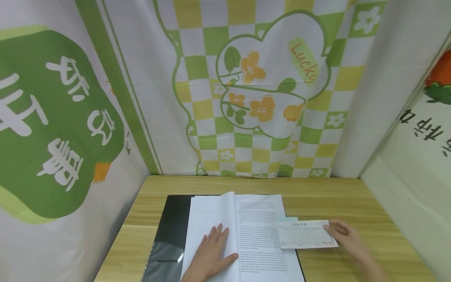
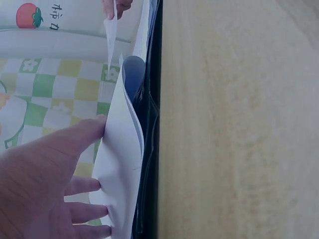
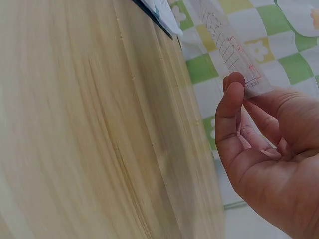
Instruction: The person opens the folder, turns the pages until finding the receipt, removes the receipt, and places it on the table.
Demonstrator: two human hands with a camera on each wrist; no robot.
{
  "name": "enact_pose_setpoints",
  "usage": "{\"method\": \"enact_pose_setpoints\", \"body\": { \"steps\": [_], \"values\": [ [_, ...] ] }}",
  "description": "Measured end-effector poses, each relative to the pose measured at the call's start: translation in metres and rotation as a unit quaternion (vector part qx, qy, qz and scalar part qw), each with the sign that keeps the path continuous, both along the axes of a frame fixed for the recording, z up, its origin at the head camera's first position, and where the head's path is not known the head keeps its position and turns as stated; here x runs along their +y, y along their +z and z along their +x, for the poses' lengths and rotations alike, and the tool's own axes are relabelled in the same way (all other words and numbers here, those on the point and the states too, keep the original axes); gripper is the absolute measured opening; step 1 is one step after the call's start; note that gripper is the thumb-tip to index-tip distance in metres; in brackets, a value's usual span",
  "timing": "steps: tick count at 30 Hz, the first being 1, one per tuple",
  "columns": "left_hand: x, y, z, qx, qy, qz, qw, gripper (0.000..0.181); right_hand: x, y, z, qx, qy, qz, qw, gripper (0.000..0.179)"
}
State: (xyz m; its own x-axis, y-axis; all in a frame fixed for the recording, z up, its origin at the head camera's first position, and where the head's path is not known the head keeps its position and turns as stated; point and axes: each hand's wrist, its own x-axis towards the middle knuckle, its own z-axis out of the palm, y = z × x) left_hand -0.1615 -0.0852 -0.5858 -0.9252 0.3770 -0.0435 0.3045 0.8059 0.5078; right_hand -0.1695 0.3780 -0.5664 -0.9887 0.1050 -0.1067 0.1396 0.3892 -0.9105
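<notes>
My left hand (image 1: pixel 212 250) lies with spread, straight fingers on the blank left-hand page (image 1: pixel 206 213) of an open stack of paper. To its right is a page of printed text (image 1: pixel 258 235). Under the papers is a black folder (image 1: pixel 176 223). My right hand (image 1: pixel 347 237) pinches the right end of a white printed form slip (image 1: pixel 306 237) between thumb and fingers; its ruled lines and red print show in the right wrist view (image 3: pixel 234 55). The slip's left end overlaps the text page in the head view. A pale blue edge (image 1: pixel 288 219) shows behind the slip.
A wooden table (image 1: pixel 148 203) carries the folder and papers. Behind it hangs a green and yellow checked curtain (image 1: pixel 246 152). Printed cloth walls (image 1: pixel 116 196) close in the left and right sides.
</notes>
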Motion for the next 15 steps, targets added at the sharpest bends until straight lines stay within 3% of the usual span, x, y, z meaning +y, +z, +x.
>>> {"method": "enact_pose_setpoints", "body": {
  "steps": [3,9,15],
  "values": [
    [0.001,0.004,0.001,0.013,0.000,-0.019,0.9997,0.085,0.012,0.001,0.006,-0.005,-0.002,-0.011,0.9999,0.046],
    [0.002,0.010,0.004,0.060,-0.004,-0.039,0.9975,0.078,0.030,0.007,0.012,-0.028,-0.010,0.027,0.9992,0.055],
    [0.001,0.012,0.011,0.060,0.002,-0.033,0.9977,0.075,0.040,0.008,0.021,-0.028,-0.009,0.048,0.9984,0.052]
  ]
}}
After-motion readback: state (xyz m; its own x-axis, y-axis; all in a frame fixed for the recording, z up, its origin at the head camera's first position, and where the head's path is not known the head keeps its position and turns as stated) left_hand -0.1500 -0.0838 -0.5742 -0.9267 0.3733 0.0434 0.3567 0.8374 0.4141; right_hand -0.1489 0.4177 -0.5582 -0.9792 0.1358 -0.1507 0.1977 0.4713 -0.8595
